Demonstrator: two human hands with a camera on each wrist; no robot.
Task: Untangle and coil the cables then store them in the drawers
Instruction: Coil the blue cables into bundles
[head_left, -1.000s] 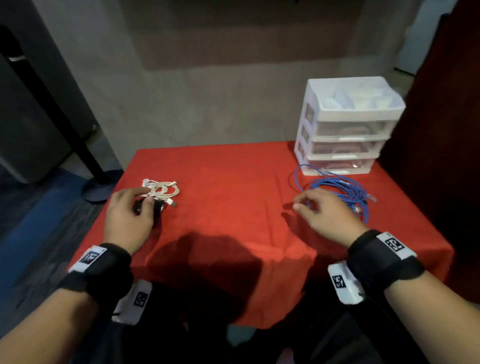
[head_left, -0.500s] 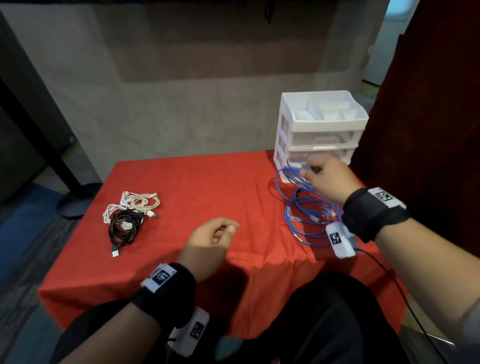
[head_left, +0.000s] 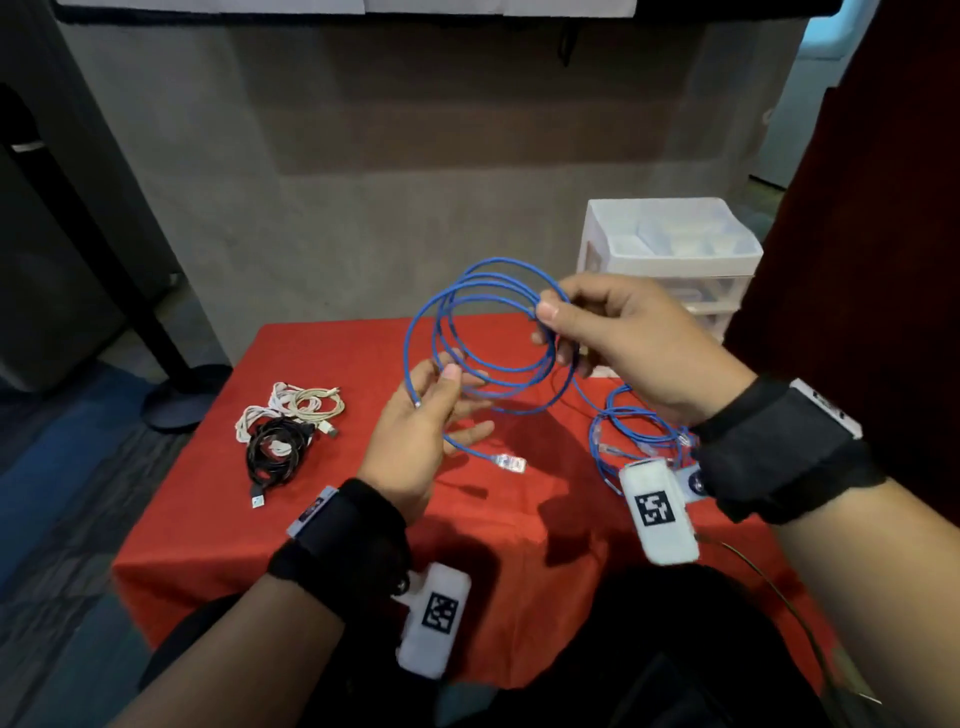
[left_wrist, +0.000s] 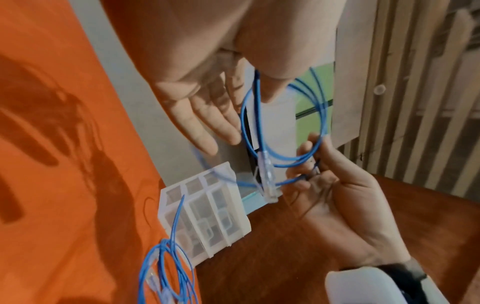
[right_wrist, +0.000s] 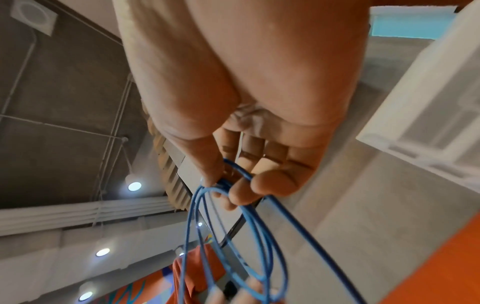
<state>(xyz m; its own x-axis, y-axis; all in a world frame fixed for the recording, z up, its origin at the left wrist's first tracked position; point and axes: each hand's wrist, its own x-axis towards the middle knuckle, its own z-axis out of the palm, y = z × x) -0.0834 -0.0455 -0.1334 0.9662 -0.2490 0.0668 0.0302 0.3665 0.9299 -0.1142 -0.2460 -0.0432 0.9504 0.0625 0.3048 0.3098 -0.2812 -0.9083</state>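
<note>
A blue network cable (head_left: 467, 291) hangs in several loops above the red table (head_left: 337, 519). My right hand (head_left: 550, 306) pinches the loops together at their right side, thumb over fingers; the right wrist view shows the same pinch (right_wrist: 231, 185) on the cable (right_wrist: 259, 226). My left hand (head_left: 452, 384) holds the cable's tail between thumb and fingers, the other fingers fairly straight. The clear plug (head_left: 509, 461) dangles below that hand and shows in the left wrist view (left_wrist: 267, 176). The white drawer unit (head_left: 670, 249) stands at the back right with its drawers closed.
More blue cables (head_left: 634, 431) lie tangled on the cloth under my right wrist, in front of the drawers. A white cable bundle (head_left: 306, 402) and a black one (head_left: 275, 452) lie together at the table's left. A dark stand base (head_left: 182, 395) sits on the floor beyond the left corner.
My right hand has lifted a blue cable from the pile by the drawers up to mid-air. My left hand rose from the table's middle and took the cable's tail.
</note>
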